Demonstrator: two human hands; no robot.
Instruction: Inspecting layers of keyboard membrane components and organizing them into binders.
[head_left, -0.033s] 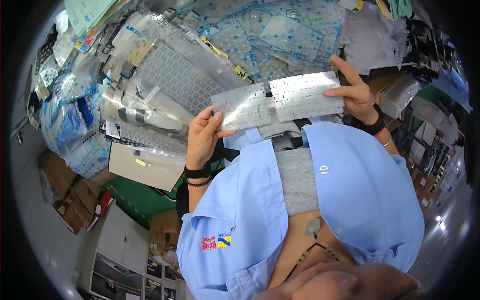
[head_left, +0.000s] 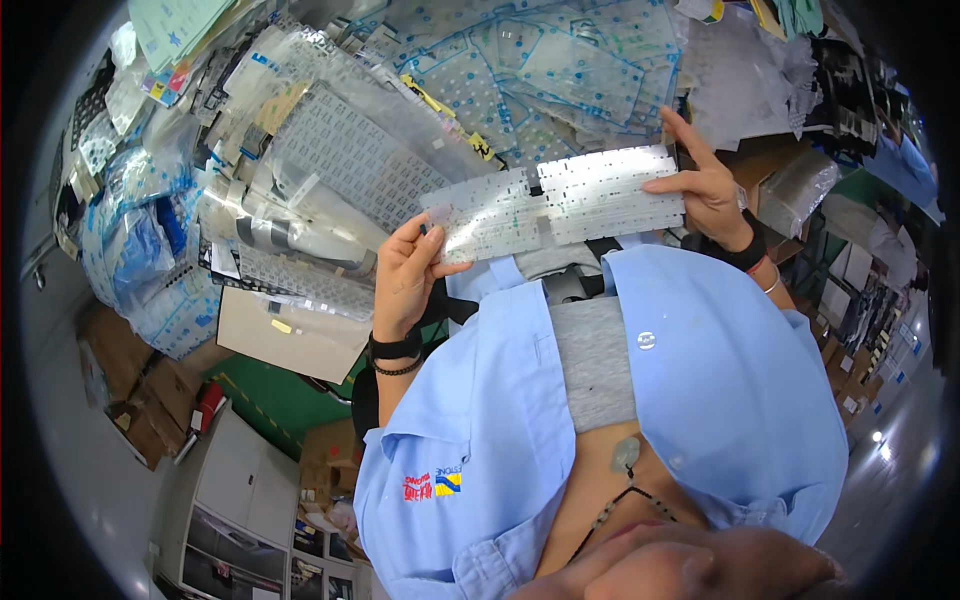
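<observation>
My left hand [head_left: 405,265] pinches the lower left corner of a thin, translucent sheet [head_left: 487,222] dotted with small dark slots. At the other side, a shinier silvery sheet [head_left: 610,200] with similar slots is gripped at its right edge by my right hand [head_left: 708,195]. One finger of that hand lies across the sheet's face and another stretches up past its corner. The two sheets sit side by side in front of my chest, with a small dark notch between them. I cannot tell whether they are joined. Parts of the fingers behind them are hidden.
Clear plastic sheets with blue markings [head_left: 570,70] cover the far middle. A slanted stack of perforated keyboard-like sheets [head_left: 350,150] lies at the left, near a blue-tinted plastic bag [head_left: 145,235]. Plastic wrap [head_left: 800,190] sits at the right; a grey cabinet [head_left: 240,480] stands lower left.
The silvery sheet and my right hand have shifted very slightly left. Both hands keep their hold.
</observation>
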